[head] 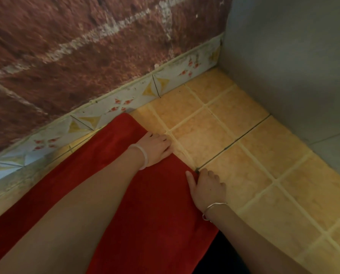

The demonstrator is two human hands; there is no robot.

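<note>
Red towel (pixel 155 206) is laid flat on the tiled floor (pixel 264 155) beside the skirting (pixel 115 107), its edge held down by the left hand (pixel 155 149), fingers straight and together, and pinched by the right hand (pixel 208 186) with curled fingers, presumably for straightening.

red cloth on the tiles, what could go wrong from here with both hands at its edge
1. The left hand and the right hand are both at one edge of the red cloth. Nothing pins the rest, so a tug could slide or bunch it on the tiled floor, which looks smooth.
2. Its far corner lies close to the skirting tiles, so a push that way might ruck it against the wall.
</note>
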